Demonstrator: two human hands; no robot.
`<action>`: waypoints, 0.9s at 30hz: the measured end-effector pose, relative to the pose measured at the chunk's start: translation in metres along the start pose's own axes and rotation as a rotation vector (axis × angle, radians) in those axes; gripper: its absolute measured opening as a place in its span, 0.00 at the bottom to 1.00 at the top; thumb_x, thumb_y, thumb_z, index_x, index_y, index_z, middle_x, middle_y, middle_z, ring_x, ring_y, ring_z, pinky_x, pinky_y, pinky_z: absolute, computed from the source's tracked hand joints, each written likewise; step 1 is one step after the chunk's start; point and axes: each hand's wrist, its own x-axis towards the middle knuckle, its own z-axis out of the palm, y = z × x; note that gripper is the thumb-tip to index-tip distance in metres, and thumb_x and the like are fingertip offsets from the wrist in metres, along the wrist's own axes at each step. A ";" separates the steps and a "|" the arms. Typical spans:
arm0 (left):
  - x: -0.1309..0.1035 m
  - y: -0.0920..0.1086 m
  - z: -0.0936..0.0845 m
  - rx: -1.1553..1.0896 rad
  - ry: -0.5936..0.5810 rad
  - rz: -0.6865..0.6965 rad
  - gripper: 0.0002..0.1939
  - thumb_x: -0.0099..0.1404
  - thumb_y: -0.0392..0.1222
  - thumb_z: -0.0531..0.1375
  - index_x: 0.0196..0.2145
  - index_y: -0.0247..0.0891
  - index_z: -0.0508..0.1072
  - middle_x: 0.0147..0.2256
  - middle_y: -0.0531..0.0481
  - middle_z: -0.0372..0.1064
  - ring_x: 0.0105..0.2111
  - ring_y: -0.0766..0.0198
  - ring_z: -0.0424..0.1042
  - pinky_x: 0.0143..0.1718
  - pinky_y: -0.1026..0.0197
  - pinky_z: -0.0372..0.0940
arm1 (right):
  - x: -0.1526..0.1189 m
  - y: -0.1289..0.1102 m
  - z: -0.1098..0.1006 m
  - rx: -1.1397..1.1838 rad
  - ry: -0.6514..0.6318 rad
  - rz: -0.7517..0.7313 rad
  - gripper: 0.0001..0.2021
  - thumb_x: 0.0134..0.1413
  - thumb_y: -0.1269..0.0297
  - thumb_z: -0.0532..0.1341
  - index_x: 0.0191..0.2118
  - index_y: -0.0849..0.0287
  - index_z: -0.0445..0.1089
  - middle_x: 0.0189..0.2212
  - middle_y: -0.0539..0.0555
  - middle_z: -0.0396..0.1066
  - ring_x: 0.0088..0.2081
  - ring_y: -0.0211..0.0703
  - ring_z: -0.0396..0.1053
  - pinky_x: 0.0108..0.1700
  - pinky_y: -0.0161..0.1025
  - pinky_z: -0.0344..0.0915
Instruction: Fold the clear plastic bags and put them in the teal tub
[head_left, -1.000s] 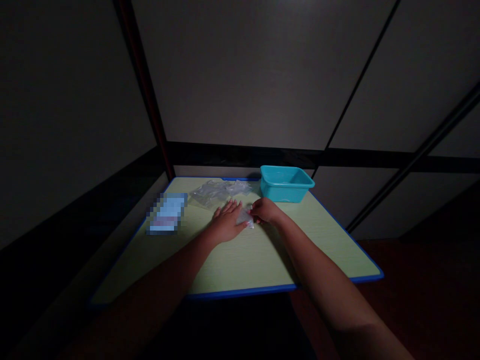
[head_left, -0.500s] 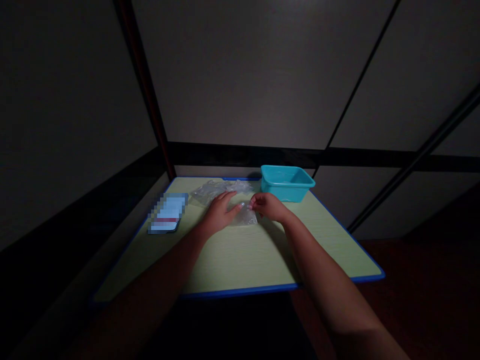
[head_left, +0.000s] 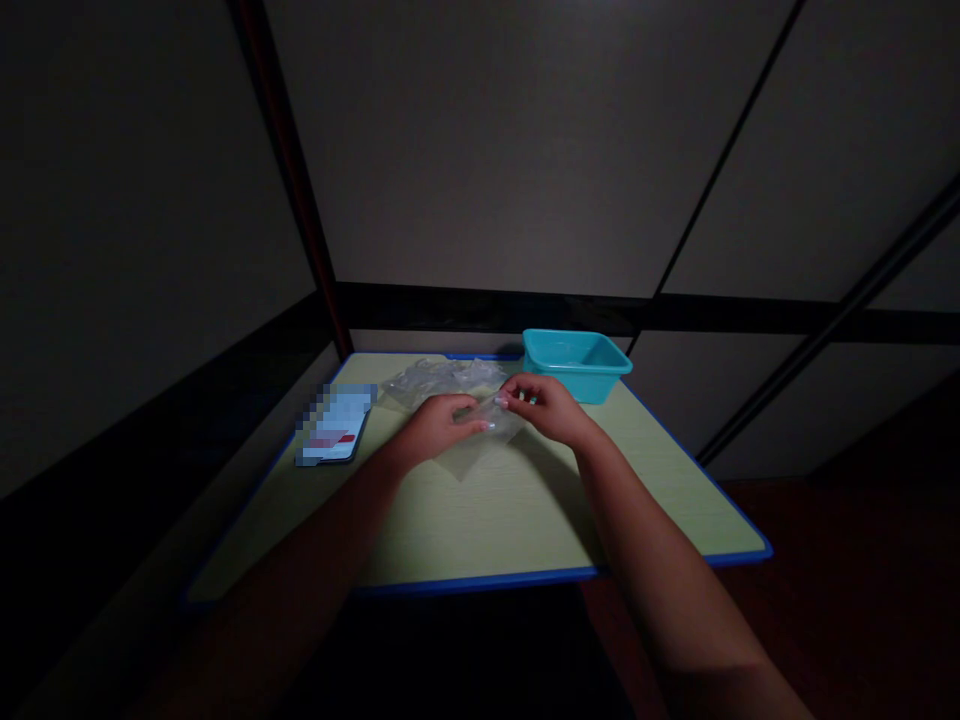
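A small clear plastic bag (head_left: pixel 504 428) is between my two hands, a little above the table. My right hand (head_left: pixel 541 405) pinches its upper edge between thumb and fingertips. On the bag's left side, my left hand (head_left: pixel 444 428) has its thumb in front and its fingers curled behind, closed on the plastic. Just beyond my left hand lies a crumpled heap of clear plastic bags (head_left: pixel 439 376).
The light green table (head_left: pixel 480 530) has a blue edge. A turquoise basket (head_left: pixel 581 383) stands at its back right, close to my right hand. A phone (head_left: pixel 341 425) lies at the left edge. A wall rises behind.
The small bag has been lifted off the tabletop. My left hand has closed on its left side, and my right hand has shifted slightly with its pinch kept.
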 end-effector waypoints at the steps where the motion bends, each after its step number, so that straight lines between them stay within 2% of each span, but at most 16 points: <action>1: -0.001 0.001 0.000 -0.012 -0.005 -0.013 0.12 0.56 0.48 0.60 0.31 0.35 0.73 0.31 0.50 0.72 0.34 0.60 0.69 0.36 0.61 0.62 | 0.000 -0.002 -0.001 -0.010 0.030 -0.002 0.09 0.49 0.60 0.60 0.28 0.61 0.69 0.26 0.50 0.68 0.29 0.37 0.62 0.30 0.32 0.55; 3: -0.001 0.003 0.000 -0.082 -0.029 -0.040 0.14 0.56 0.49 0.60 0.28 0.34 0.73 0.28 0.51 0.71 0.30 0.62 0.69 0.32 0.62 0.61 | -0.001 -0.005 -0.002 -0.013 0.075 -0.001 0.10 0.50 0.58 0.60 0.29 0.60 0.69 0.27 0.51 0.68 0.30 0.37 0.62 0.30 0.32 0.56; 5: -0.002 0.004 0.001 -0.228 -0.079 -0.085 0.15 0.56 0.50 0.60 0.31 0.33 0.73 0.29 0.50 0.72 0.30 0.62 0.69 0.31 0.63 0.61 | -0.001 -0.006 -0.001 0.000 0.099 -0.003 0.11 0.51 0.57 0.59 0.29 0.60 0.69 0.27 0.51 0.68 0.30 0.38 0.63 0.30 0.32 0.56; 8: -0.002 0.005 0.003 -0.490 -0.155 -0.151 0.18 0.55 0.50 0.62 0.36 0.32 0.73 0.33 0.47 0.74 0.32 0.61 0.71 0.35 0.61 0.62 | -0.002 -0.006 0.000 0.077 0.096 0.006 0.12 0.52 0.55 0.59 0.30 0.61 0.68 0.27 0.51 0.68 0.29 0.38 0.63 0.31 0.33 0.58; 12: -0.004 0.006 0.003 -0.714 -0.248 -0.255 0.20 0.53 0.53 0.64 0.34 0.32 0.74 0.33 0.45 0.75 0.33 0.60 0.73 0.39 0.59 0.63 | -0.003 -0.005 0.003 0.180 0.054 0.022 0.15 0.51 0.52 0.59 0.31 0.61 0.67 0.26 0.51 0.67 0.29 0.38 0.63 0.31 0.33 0.59; 14: -0.006 0.005 0.003 -0.773 -0.300 -0.312 0.21 0.53 0.54 0.64 0.33 0.31 0.75 0.33 0.43 0.76 0.33 0.59 0.73 0.41 0.58 0.63 | -0.004 -0.004 0.004 0.168 0.037 0.008 0.14 0.52 0.53 0.59 0.31 0.61 0.67 0.26 0.51 0.67 0.29 0.37 0.62 0.31 0.33 0.58; 19: -0.007 0.000 0.008 -0.947 -0.344 -0.382 0.20 0.54 0.52 0.64 0.35 0.32 0.74 0.32 0.42 0.75 0.36 0.56 0.74 0.46 0.53 0.62 | -0.004 -0.003 0.004 0.043 0.029 -0.025 0.10 0.55 0.58 0.57 0.31 0.61 0.67 0.25 0.51 0.67 0.28 0.37 0.61 0.31 0.33 0.57; 21: -0.006 -0.002 0.012 -0.972 -0.339 -0.381 0.20 0.54 0.51 0.64 0.39 0.32 0.73 0.34 0.42 0.75 0.37 0.55 0.74 0.45 0.52 0.62 | -0.004 -0.004 0.005 0.041 0.019 -0.026 0.11 0.55 0.57 0.57 0.31 0.61 0.67 0.25 0.51 0.67 0.28 0.37 0.61 0.31 0.33 0.58; 23: -0.005 -0.004 0.014 -0.950 -0.274 -0.341 0.22 0.53 0.51 0.65 0.41 0.33 0.72 0.37 0.43 0.74 0.39 0.57 0.73 0.44 0.55 0.62 | -0.005 -0.007 0.006 0.102 -0.003 -0.018 0.13 0.54 0.55 0.57 0.31 0.61 0.67 0.25 0.51 0.67 0.28 0.37 0.62 0.31 0.32 0.58; 25: -0.004 -0.005 0.016 -0.917 -0.220 -0.286 0.23 0.51 0.51 0.66 0.41 0.34 0.72 0.39 0.44 0.74 0.39 0.58 0.72 0.43 0.58 0.62 | -0.006 -0.011 0.009 0.188 -0.029 0.002 0.14 0.53 0.53 0.58 0.30 0.61 0.67 0.25 0.51 0.66 0.28 0.37 0.62 0.30 0.32 0.57; 27: -0.004 -0.006 0.016 -0.905 -0.227 -0.261 0.24 0.48 0.52 0.68 0.38 0.34 0.73 0.38 0.45 0.74 0.37 0.59 0.72 0.41 0.60 0.62 | -0.006 -0.013 0.011 0.254 -0.050 0.024 0.15 0.52 0.52 0.58 0.30 0.61 0.67 0.24 0.50 0.65 0.27 0.35 0.60 0.28 0.31 0.56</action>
